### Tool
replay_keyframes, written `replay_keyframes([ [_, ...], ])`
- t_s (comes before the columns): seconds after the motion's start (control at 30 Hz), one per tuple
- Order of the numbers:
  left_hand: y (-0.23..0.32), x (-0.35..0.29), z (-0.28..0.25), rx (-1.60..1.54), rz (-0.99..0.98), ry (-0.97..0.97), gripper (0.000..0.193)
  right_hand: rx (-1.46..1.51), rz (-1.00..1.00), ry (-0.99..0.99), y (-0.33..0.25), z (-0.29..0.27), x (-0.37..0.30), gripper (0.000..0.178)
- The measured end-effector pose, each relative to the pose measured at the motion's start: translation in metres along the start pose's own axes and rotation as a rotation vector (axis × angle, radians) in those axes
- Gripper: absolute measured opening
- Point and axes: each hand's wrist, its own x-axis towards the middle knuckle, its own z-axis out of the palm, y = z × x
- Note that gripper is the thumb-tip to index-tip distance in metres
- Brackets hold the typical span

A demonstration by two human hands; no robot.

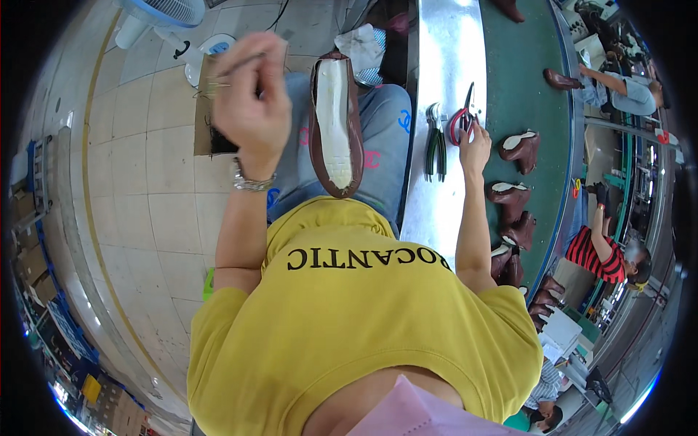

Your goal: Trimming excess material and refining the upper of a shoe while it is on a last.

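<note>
A brown shoe (334, 120) lies sole-up on my lap, its white insole facing me. My left hand (247, 94) is raised to the left of it, fingers pinched on a thin metal piece (218, 83) that pokes out to the left. My right hand (474, 149) reaches onto the shiny metal table (443, 43), its fingers closed around the handles of red-handled pliers (461, 120). Green-handled pliers (435, 142) lie just left of that hand.
A green conveyor belt (523, 87) right of the table carries several brown shoes (520, 145). Other people work beyond it, one in a striped red top (600, 254). A piece of cardboard (206, 116) and a fan (163, 14) stand on the tiled floor at my left.
</note>
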Motion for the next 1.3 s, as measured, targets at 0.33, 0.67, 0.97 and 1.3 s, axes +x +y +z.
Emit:
replay_keyframes([
  [0.33,-0.18,-0.065,-0.021,0.531,-0.061,-0.412,0.047,0.193,0.126,-0.177,-0.078,0.013,-0.044,0.045],
  [0.67,-0.014,-0.1,-0.024,0.191,-0.423,-0.886,0.043,0.789,-0.105,-1.046,-0.188,-0.124,0.014,0.068],
  [0.97,-0.016,-0.1,-0.028,0.131,-0.473,-0.977,0.03,0.037,-0.769,-1.02,-0.28,-0.144,0.02,0.063],
  [1.3,-0.037,-0.105,0.014,-1.364,-1.668,-0.493,0.077,0.09,-0.711,-1.042,-0.274,-0.157,0.03,0.062],
])
